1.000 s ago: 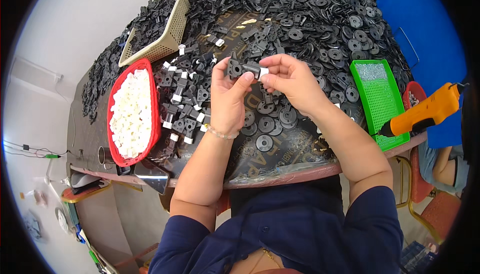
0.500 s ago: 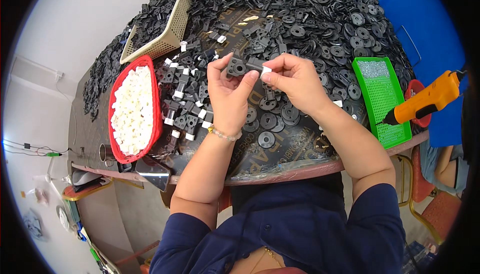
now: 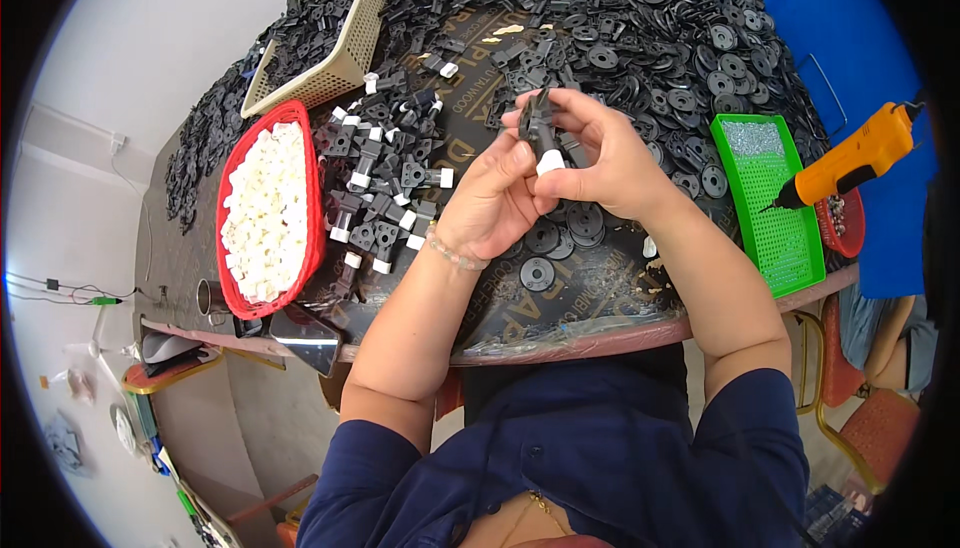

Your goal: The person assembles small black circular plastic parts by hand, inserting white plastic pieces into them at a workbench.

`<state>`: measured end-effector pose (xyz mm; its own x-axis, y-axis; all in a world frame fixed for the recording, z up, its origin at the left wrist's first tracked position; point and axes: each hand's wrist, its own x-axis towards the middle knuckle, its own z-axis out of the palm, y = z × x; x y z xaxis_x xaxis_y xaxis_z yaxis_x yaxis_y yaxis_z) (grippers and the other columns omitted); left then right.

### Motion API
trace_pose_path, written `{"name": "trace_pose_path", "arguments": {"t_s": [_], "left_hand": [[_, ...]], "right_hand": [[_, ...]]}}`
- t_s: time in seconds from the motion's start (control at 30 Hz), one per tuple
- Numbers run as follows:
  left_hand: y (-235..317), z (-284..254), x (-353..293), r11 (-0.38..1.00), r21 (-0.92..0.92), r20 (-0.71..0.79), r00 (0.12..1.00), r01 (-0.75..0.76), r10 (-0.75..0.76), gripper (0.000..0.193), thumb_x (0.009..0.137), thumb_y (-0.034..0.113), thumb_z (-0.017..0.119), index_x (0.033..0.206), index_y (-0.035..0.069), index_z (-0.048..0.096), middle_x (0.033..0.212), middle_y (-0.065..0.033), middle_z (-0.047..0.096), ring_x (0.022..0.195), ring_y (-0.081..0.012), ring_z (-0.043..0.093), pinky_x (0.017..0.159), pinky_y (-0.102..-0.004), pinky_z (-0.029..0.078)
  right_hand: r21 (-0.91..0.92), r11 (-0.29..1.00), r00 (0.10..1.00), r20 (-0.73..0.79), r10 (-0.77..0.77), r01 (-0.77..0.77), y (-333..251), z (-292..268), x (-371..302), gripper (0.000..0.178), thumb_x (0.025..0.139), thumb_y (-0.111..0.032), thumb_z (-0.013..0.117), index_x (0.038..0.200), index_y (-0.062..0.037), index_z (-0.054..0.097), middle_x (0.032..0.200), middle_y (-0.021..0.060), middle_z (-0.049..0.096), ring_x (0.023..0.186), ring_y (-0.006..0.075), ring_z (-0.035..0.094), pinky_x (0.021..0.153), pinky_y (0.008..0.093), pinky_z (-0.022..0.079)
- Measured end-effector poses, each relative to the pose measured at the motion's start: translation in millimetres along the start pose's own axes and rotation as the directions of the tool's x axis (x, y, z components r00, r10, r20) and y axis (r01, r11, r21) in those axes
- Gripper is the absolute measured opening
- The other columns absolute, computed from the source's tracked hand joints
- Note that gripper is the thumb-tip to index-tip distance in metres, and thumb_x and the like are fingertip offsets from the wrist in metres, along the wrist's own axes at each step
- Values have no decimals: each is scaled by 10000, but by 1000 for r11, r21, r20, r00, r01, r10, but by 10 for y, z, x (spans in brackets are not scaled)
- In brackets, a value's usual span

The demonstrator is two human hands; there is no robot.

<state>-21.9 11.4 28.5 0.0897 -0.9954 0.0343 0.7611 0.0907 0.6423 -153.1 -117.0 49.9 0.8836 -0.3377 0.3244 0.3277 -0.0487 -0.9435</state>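
Above the table's middle, both my hands are closed round a black plastic part (image 3: 540, 130) with a white end block (image 3: 549, 161) at its near end. My left hand (image 3: 492, 196) pinches its left side. My right hand (image 3: 615, 170) curls round the far and right sides, thumb next to the white block. Fingers hide some of the part. Left of my hands lies a cluster of black parts with white ends (image 3: 372, 176). Flat black discs (image 3: 537, 273) lie just below them.
A red basket of white blocks (image 3: 314, 213) stands left, before a cream basket of black parts (image 3: 362, 43). Black pieces (image 3: 660, 38) heap along the back. At right are a green tray (image 3: 736, 183), a hanging orange electric screwdriver (image 3: 850, 160) and a red bowl (image 3: 852, 228).
The black part has been turned from lying sideways to pointing towards me, its white block now nearest. My left hand has moved right and lower, closer to my right hand.
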Motion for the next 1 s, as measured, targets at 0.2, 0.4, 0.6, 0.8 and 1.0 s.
{"name": "trace_pose_path", "arguments": {"t_s": [0.2, 0.4, 0.6, 0.8, 1.0], "left_hand": [[24, 8, 5, 983, -25, -26, 982, 184, -185, 413, 1016, 388, 529, 1307, 96, 515, 1077, -59, 652, 937, -147, 643, 791, -316, 530], [249, -289, 49, 967, -42, -124, 961, -252, 245, 316, 1019, 345, 531, 1093, 46, 602, 1091, -130, 660, 988, -217, 648, 828, -327, 534], [678, -510, 5, 821, -44, -658, 635, -570, 406, 436, 1033, 304, 484, 1306, -35, 455, 1346, -229, 534, 1094, -275, 617, 870, -366, 538], [109, -210, 105, 426, 900, -219, 941, 93, 258, 254, 898, 186, 707, 1095, 28, 686, 1098, -78, 683, 1016, -166, 639, 888, -300, 497], [-186, -178, 152, -319, 931, 282, 904, -178, 321, 396, 880, 129, 729, 1244, 22, 613, 1159, -116, 641, 1076, -167, 601, 890, -306, 501]], "right_hand": [[-609, 793, 997, -70, -25, -23, -122, -47, -57, 746, 685, -197, 851, 1318, 23, 521, 1254, 119, 635, 1196, 232, 592, 1068, 414, 418], [-538, 840, 963, -257, -80, -74, -126, -216, 4, 591, 839, -220, 732, 1373, -78, 522, 1268, 126, 617, 1155, 187, 607, 1020, 381, 456], [-875, 448, 971, -232, -52, -185, -26, -484, -9, 328, 844, -259, 740, 1046, -7, 682, 935, 97, 649, 776, 216, 619, 724, 332, 498], [-961, 242, 991, -121, 57, -131, 307, -266, -67, 410, 792, -275, 766, 1091, -21, 645, 947, 167, 686, 927, 363, 652, 802, 451, 524], [-820, 520, 970, -216, 108, -241, 216, -312, -19, 358, 852, -96, 666, 1193, -24, 582, 880, 111, 697, 798, 240, 673, 735, 347, 523]]}}
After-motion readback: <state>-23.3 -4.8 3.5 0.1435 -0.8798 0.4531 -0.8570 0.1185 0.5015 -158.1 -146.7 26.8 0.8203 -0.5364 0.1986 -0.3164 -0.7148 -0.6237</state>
